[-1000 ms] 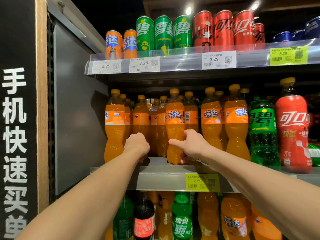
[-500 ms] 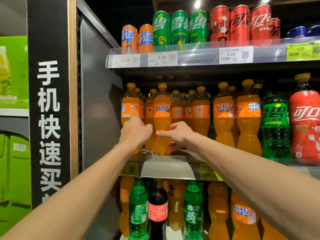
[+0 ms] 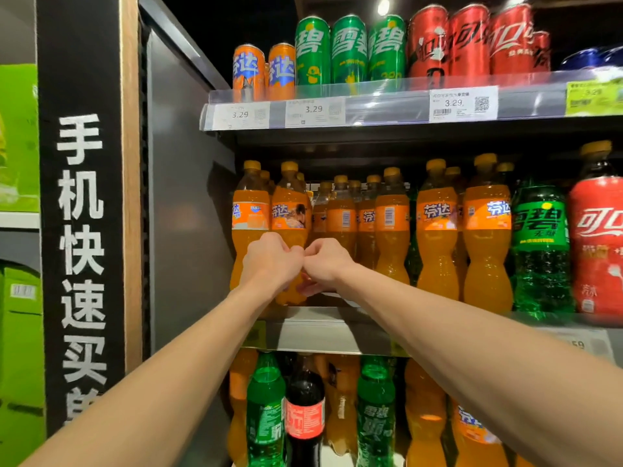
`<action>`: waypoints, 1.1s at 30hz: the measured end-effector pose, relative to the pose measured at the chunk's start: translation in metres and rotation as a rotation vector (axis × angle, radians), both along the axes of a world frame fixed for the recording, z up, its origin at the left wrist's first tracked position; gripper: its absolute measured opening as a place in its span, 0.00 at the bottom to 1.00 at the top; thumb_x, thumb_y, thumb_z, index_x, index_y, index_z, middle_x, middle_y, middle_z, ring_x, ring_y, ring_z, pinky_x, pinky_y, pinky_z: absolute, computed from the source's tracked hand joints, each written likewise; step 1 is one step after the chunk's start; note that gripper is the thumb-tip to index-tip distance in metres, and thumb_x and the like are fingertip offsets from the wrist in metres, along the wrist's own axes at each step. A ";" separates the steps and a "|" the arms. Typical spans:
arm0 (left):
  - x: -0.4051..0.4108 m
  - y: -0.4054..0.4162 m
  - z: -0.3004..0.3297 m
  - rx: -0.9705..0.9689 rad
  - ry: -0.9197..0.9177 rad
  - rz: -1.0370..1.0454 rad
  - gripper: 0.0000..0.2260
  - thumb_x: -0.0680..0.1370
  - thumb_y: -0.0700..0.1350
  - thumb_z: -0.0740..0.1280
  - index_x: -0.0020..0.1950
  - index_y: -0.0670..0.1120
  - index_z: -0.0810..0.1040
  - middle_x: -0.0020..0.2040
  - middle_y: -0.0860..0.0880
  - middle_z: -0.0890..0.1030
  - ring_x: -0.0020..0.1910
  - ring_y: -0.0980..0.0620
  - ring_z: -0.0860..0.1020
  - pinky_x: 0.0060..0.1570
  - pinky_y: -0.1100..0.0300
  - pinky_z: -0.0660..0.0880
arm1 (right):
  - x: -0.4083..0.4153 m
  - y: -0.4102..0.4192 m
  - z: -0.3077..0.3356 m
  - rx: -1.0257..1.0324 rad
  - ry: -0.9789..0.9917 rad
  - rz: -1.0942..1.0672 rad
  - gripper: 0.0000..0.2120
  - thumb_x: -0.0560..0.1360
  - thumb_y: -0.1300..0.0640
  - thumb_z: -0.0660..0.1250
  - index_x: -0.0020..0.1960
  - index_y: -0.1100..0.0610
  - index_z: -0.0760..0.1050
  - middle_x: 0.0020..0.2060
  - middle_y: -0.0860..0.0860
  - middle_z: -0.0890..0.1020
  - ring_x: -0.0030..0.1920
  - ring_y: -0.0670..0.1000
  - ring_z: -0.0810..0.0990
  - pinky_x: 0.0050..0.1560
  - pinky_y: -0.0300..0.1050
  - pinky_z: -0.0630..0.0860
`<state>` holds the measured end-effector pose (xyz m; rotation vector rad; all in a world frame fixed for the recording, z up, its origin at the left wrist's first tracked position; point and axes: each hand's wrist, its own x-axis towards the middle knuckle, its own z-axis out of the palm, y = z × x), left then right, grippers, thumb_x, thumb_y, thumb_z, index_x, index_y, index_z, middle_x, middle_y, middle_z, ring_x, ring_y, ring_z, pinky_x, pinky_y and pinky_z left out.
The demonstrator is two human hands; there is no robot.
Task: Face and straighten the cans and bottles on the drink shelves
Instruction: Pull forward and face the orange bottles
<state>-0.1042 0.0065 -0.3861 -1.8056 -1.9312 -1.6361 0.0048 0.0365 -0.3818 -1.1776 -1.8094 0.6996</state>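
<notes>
The second orange bottle (image 3: 290,227) at the middle shelf's (image 3: 323,332) left end is clasped by both the left hand (image 3: 271,261) and right hand (image 3: 325,264); barcode-out bottles (image 3: 391,227) (mid-row) remain unfaced.

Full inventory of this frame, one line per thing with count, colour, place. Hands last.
Orange cans: 2, top shelf, far left.
Green cans: 3, top shelf, right of the orange ones.
Red cans: at least 3, top shelf, further right.
Price tags: several, white and yellow, top shelf edge.
Orange bottles: many, rows deep, middle shelf.
Green bottle: 1, middle shelf, right.
Red bottle: 1, middle shelf, far right.
Bottom shelf bottles: orange, green, one dark cola.
Black sign: 1, white characters, left post.
Left hand: on front-left orange bottles.
Right hand: closed on one of them, beside the left.
</notes>
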 end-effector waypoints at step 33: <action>0.083 0.095 0.000 -0.342 0.191 0.038 0.10 0.81 0.48 0.65 0.41 0.47 0.72 0.38 0.49 0.73 0.37 0.51 0.76 0.36 0.61 0.73 | 0.086 0.036 -0.016 0.209 -0.319 -0.166 0.05 0.78 0.59 0.70 0.52 0.57 0.82 0.45 0.52 0.83 0.47 0.51 0.82 0.45 0.43 0.80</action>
